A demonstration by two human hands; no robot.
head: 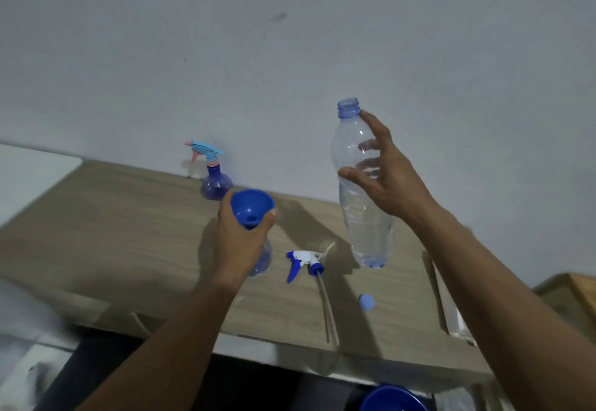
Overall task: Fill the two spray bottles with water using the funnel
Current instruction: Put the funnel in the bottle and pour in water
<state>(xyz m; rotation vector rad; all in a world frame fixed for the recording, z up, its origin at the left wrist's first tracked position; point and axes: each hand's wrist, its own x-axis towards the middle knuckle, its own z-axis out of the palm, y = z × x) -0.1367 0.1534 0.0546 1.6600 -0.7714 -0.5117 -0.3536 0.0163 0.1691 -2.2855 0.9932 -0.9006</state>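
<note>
1. Step in hand: filling the first bottle. Your left hand grasps the blue plastic funnel where it sits in the neck of the translucent violet spray bottle, which stands on the wood-grain desk.
2. Your right hand grasps the clear plastic water bottle. The bottle is uncapped, upright and lifted off the desk, to the right of the funnel. It appears to hold water in its lower part.
3. Next move, as judged: bring the bottle mouth over the funnel bowl and tilt slowly. Steady the funnel against tipping.
4. The white and blue trigger head, with its dip tube, lies on the desk between the two. The blue bottle cap lies nearer you.
5. The second violet spray bottle, its pink and light-blue trigger head fitted, stands against the wall.
</note>
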